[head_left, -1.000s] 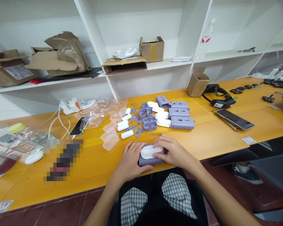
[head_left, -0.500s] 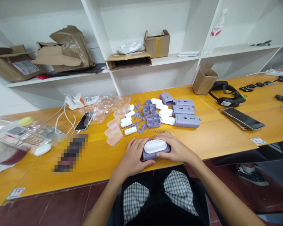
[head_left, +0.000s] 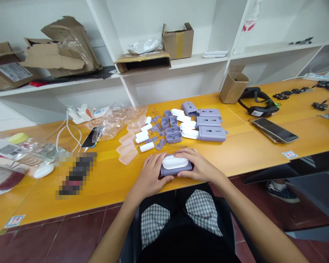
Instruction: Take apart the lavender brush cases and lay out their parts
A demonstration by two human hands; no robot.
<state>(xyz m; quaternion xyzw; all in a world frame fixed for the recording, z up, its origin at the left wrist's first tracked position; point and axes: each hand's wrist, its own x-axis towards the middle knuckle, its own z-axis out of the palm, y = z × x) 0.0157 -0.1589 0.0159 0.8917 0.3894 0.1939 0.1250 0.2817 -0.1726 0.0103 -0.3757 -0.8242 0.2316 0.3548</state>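
Observation:
At the table's front edge lies a grey-purple plastic housing (head_left: 172, 171) with a white bristled brush head (head_left: 175, 163) on its upper side. My left hand (head_left: 151, 176) is closed round the left end, thumb along the near side. From the right, my right hand (head_left: 200, 166) grips the other end, its fingers over the far side and thumb against the near side. Beyond the hands lie small grey-purple cups (head_left: 173, 137), several white cylinders (head_left: 147, 147), metal springs (head_left: 178, 146) and translucent pinkish trays (head_left: 128, 156).
Finished-looking grey-purple housings (head_left: 212, 133) lie behind my right hand, beside white oval brush heads (head_left: 190, 134). Farther right are a black headset (head_left: 259, 106) and a phone (head_left: 276, 129). Plastic bags (head_left: 112, 122) and a cabled phone (head_left: 91, 138) lie left. Shelves with cardboard boxes (head_left: 178, 43) stand behind.
The camera view has shifted slightly, so the scene sits a little farther left and higher. Both hands keep hold of the housing, with only slight finger movement.

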